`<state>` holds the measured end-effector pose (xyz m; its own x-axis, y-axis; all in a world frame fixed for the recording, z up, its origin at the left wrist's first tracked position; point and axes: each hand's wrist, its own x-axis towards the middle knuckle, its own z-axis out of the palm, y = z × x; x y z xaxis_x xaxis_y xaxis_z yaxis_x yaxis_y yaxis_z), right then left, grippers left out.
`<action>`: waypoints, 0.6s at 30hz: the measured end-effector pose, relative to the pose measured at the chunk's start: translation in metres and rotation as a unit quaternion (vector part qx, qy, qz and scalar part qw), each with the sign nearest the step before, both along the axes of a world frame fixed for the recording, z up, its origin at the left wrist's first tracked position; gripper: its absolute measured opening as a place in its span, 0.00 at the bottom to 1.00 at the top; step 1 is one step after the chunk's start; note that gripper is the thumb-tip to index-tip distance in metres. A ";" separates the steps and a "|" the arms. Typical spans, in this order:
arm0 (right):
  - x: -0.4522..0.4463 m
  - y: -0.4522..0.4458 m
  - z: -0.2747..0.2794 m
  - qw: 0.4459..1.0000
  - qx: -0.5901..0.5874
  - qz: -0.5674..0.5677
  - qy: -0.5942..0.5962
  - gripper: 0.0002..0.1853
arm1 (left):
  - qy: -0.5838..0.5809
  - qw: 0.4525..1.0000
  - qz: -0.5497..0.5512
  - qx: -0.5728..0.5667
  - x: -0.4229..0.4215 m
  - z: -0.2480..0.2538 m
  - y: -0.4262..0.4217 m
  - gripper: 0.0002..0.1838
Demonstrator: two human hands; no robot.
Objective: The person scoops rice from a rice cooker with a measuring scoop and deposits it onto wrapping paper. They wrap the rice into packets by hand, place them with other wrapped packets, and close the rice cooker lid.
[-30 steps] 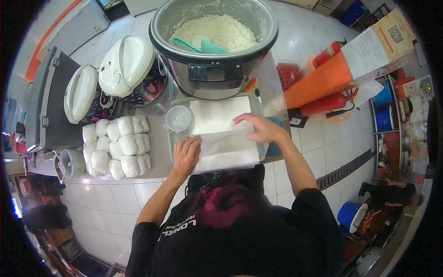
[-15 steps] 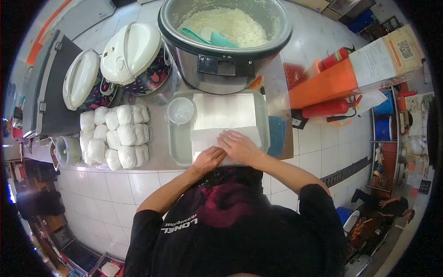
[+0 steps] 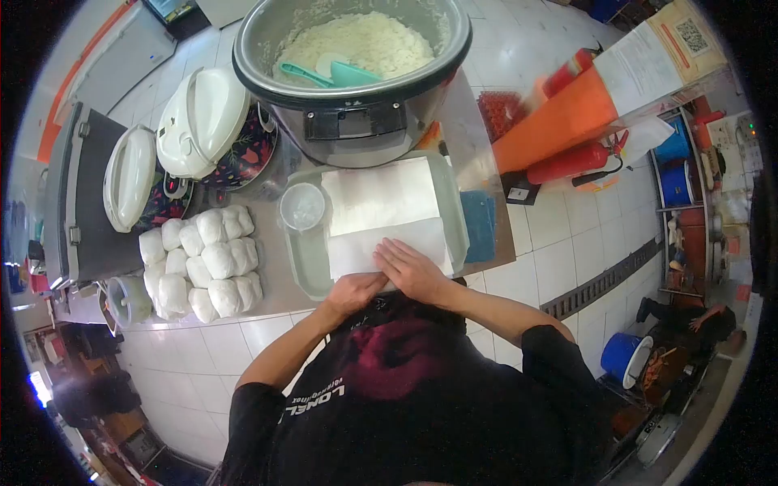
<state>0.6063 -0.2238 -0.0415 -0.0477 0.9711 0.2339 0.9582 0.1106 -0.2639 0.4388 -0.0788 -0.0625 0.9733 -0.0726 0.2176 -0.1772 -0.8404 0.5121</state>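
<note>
A stack of white paper sheets (image 3: 381, 190) lies on a pale green tray (image 3: 304, 263), with the top sheet's near part (image 3: 356, 249) folded over. My right hand (image 3: 411, 269) rests on that fold, its fingers stretched out and lying flat. Beside it, my left hand (image 3: 356, 293) is curled at the paper's near edge, with its fingertips partly hidden under the right hand. What may lie beneath the fold is hidden. A clear round tub (image 3: 302, 206) sits at the tray's left.
Behind the tray stands a large cooker (image 3: 356, 146) of white rice (image 3: 365, 44) with a green scoop (image 3: 352, 75). To the left are white wrapped bundles (image 3: 217, 261) and two lidded rice cookers (image 3: 203, 121). A blue cloth (image 3: 478, 225) lies to the right.
The view has shifted and tilted, so the table things appear turned. Both hands stay at the paper's near edge, the left slightly more curled; the fold is still in place.
</note>
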 end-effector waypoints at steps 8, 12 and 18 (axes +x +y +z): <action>0.002 0.003 -0.006 0.999 0.022 0.002 0.032 0.22 | -0.090 0.993 0.074 -0.003 0.015 0.048 0.009 0.19; 0.006 -0.003 0.002 0.995 0.026 0.005 0.098 0.18 | -0.094 0.989 0.093 0.062 0.003 0.008 0.021 0.23; 0.055 -0.008 0.010 0.863 0.112 -0.469 0.152 0.18 | -0.091 0.988 0.093 0.085 0.000 0.009 0.021 0.21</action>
